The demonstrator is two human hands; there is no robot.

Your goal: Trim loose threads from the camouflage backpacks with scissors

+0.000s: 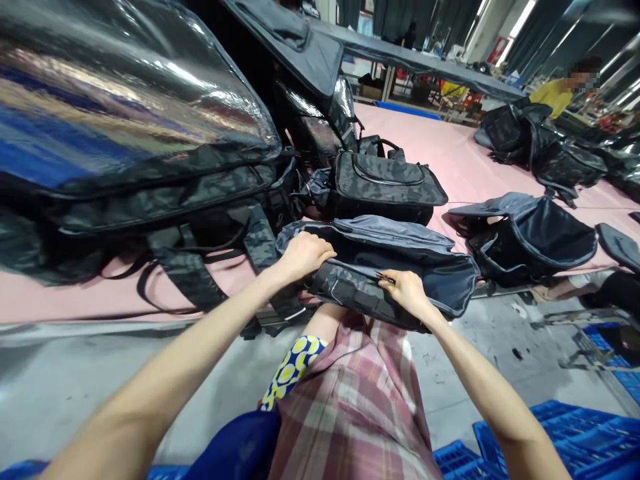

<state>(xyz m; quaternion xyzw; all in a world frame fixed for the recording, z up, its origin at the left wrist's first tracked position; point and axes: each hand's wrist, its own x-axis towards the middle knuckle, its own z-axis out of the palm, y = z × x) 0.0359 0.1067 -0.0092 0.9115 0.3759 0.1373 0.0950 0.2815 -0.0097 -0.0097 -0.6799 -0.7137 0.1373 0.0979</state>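
In front of me an open camouflage bag point(360, 287) with a dark lining lies across the table's front edge, close to my lap. My left hand point(306, 255) is closed on the bag's upper rim near its left end. Farther right along the same rim, my right hand point(407, 291) is closed in a pinch. A small dark tool with pointed tips, looking like thread snips point(384, 277), pokes out from its fingers against the edge. The palm side of both hands is hidden.
A pink-topped table point(400, 130) carries a closed camouflage bag point(390, 180), an open bag point(535, 233) and a large silver-lined bag point(125, 100). Straps point(175, 267) hang at left. Blue crates point(575, 440) stand at lower right. A person in yellow point(553, 97) is at far right.
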